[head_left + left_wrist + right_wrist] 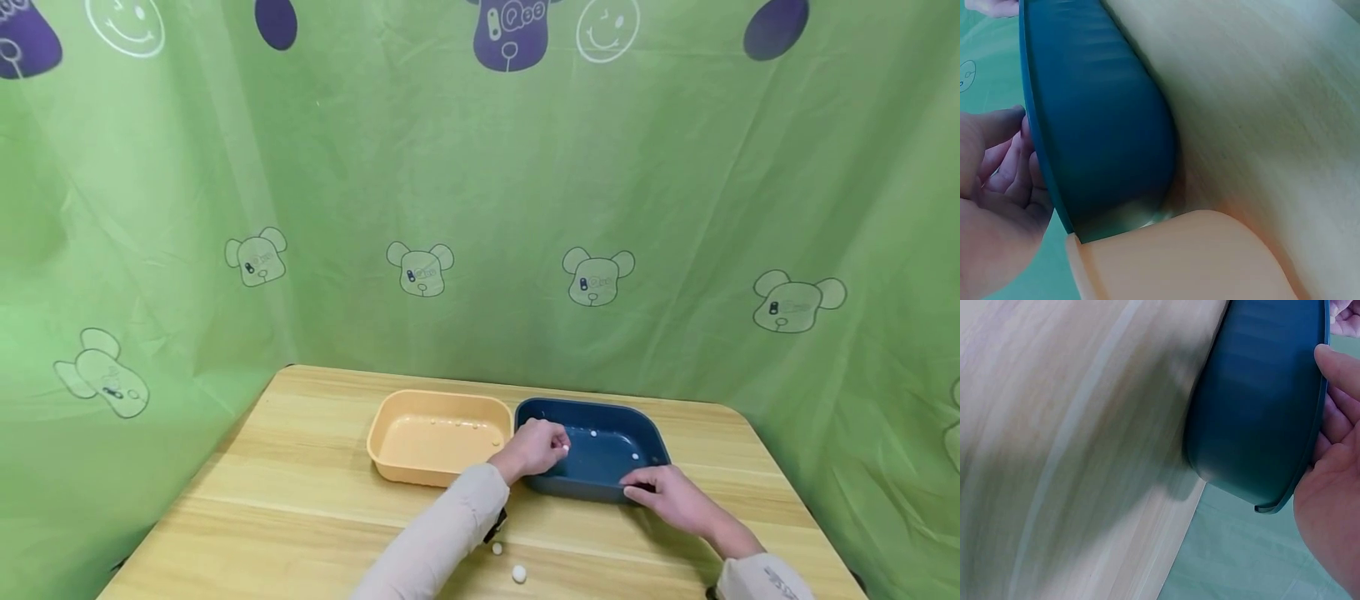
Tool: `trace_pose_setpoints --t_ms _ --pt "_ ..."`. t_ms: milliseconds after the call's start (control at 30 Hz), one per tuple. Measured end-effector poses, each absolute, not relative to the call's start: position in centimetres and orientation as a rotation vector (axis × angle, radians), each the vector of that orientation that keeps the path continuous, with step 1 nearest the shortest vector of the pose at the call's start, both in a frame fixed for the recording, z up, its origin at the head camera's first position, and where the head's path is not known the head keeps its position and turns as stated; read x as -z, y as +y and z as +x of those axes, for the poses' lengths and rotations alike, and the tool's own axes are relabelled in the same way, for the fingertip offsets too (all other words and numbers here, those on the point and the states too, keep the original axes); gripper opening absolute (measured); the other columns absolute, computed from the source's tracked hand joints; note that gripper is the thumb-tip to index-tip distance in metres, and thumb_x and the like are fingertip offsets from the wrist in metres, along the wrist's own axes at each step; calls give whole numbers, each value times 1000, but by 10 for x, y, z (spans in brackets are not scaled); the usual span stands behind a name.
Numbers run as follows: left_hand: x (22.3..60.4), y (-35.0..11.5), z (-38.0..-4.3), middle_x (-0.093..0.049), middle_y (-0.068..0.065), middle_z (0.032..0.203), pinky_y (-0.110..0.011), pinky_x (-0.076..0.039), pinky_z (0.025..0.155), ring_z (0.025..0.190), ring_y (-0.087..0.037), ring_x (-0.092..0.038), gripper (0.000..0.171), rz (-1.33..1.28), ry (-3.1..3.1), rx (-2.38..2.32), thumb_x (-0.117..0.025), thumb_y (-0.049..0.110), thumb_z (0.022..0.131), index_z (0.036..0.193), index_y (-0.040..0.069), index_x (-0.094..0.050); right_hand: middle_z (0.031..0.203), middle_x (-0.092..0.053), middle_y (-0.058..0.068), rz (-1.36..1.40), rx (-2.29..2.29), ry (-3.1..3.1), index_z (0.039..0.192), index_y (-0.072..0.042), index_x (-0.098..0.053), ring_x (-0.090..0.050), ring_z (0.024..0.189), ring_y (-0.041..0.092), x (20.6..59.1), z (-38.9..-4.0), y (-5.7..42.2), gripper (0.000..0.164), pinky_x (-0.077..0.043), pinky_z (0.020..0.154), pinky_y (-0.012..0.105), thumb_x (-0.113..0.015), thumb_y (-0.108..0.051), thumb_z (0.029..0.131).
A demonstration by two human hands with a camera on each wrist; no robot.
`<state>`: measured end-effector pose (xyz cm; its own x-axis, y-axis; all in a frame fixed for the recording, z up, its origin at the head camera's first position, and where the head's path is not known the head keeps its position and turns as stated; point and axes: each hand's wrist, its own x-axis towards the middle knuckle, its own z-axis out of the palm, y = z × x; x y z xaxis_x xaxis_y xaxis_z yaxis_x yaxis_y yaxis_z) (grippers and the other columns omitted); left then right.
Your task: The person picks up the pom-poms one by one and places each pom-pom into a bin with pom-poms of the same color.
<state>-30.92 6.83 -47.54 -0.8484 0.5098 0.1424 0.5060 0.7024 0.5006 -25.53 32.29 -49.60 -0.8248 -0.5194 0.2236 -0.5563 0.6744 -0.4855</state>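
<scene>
My left hand (534,448) reaches over the near left part of a dark blue tray (577,489), a small white ball (566,448) pinched between thumb and fingertips. In the left wrist view this hand (1004,187) shows behind the tray's rim, its ball hidden. At the near right corner, my right hand (671,497) grips the tray's rim. The right wrist view shows the right thumb (1338,369) on the rim and the fingers inside. Two more white balls, one farther back (593,433) and one nearer the right (635,457), lie in the blue tray.
A pale orange tray (408,475) stands against the blue one's left side, with several small pellets (457,423) inside. On the wooden table (285,500) in front lie a small white ball (497,548) and a larger one (519,573). A green curtain (495,167) hangs behind.
</scene>
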Motion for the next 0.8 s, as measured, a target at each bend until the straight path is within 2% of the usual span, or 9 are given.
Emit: trace_pose_setpoints --t_ms 533,800 --pt "480 76 -313 -65 12 77 -13 -44 67 72 1 -56 6 858 2947 -831 -68 19 88 91 17 -73 92 -69 -5 928 -866 -2801 96 -13 -72 -61 86 5 495 -255 324 12 -51 71 27 -63 -19 91" --pt "482 77 -316 -62 13 75 -14 -44 66 71 1 -54 4 761 2892 -929 -69 19 87 88 17 -72 93 -69 -4 931 -872 -2806 96 -12 -72 -61 87 5 494 -254 323 13 -51 71 27 -63 -20 92"
